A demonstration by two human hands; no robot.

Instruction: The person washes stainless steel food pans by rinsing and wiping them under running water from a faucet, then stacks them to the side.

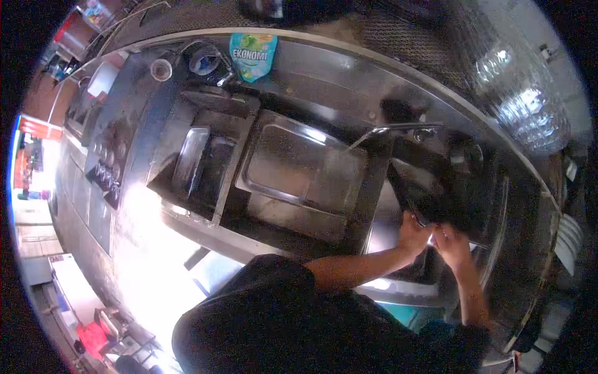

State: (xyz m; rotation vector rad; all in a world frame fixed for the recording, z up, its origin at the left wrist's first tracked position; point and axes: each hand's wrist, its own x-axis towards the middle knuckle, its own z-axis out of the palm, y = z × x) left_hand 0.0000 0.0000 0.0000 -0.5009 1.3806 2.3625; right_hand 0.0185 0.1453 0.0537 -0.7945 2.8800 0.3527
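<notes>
My left hand (413,237) and my right hand (452,247) are close together over the right-hand sink basin (381,215). The fingers of both are curled inward, nearly meeting. Around the fingertips is a dark, partly shiny thing whose kind is lost in shadow. A metal faucet (398,128) reaches across beyond the hands. In the middle basin lies a rectangular steel pan (299,165), wet on its surface.
In the left basin leans a smaller metal pan (192,162). A turquoise EKONOMI pouch (253,59) stands against the back wall, beside a clear container (204,62). Stacked clear glassware (526,103) is on the upper right shelf; white plates (568,244) are at far right.
</notes>
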